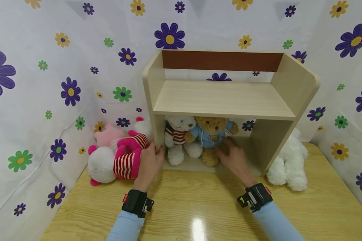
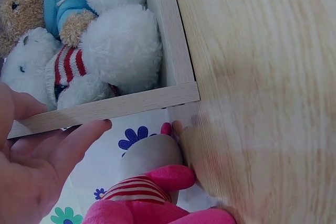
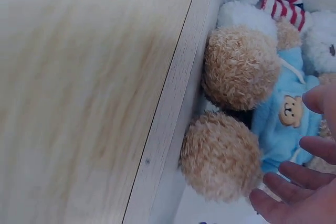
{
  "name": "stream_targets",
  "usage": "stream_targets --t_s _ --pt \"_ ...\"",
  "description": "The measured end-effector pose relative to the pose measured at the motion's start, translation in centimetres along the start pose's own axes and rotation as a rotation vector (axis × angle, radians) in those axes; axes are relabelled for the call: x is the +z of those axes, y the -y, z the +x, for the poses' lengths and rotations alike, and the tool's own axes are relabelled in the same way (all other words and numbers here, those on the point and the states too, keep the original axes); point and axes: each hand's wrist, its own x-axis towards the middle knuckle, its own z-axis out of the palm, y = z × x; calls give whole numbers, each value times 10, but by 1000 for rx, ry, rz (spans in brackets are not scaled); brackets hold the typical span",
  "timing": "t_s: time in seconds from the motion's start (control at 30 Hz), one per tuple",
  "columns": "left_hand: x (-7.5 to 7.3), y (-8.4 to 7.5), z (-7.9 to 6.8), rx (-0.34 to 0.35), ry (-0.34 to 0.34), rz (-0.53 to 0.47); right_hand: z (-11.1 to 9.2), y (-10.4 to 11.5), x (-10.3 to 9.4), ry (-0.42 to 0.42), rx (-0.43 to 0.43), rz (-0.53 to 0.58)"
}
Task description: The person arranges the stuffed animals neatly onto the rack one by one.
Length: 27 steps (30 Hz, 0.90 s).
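We see the left hand [image 1: 149, 164] gripping the left side panel [image 1: 154, 90] of the shelf [image 1: 223, 97] low at its near edge, the thumb on the inner face and the fingers on the outer. The right hand [image 1: 233, 159] has its fingers spread rather wide around nothing, close by the brown bear [image 1: 211, 140]; we cannot tell whether they touch it.

Starting at the left, we find a pink plush toy [image 1: 107, 134] at the far side of a striped toy [image 1: 126, 165], which lies on the table [image 1: 199, 204] with its white head to the left. Another white-headed toy [image 1: 143, 127] lies farther back, right by the shelf's left panel.

In the shelf's lower compartment we see the white bear [image 1: 179, 134] sitting upright at the left, in a red-and-white striped top. The brown bear sits just to its right, in a blue top with a small bear face on the front, one paw against the white bear. The upper compartment's board runs above both. Farther right, outside the right panel [image 1: 271, 144], we see a fluffy white toy [image 1: 289, 164] on the table. Behind everything hangs a flowered backdrop [image 1: 87, 63].
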Motion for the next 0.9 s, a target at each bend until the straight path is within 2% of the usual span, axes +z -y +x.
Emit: stream_targets --t_s 0.2,0.43,0.67,0.9 --pt "0 -1 -2 3 9 -9 -19 -1 -20 -66 -25 -43" --pt "0 -2 -1 17 13 -20 -40 -13 -37 -183 -156 -118" --pt "-1 -1 0 24 18 -26 -62 -24 -60 -177 -182 -150" --pt "0 0 -2 21 15 -19 -76 -42 -88 -188 -204 -241"
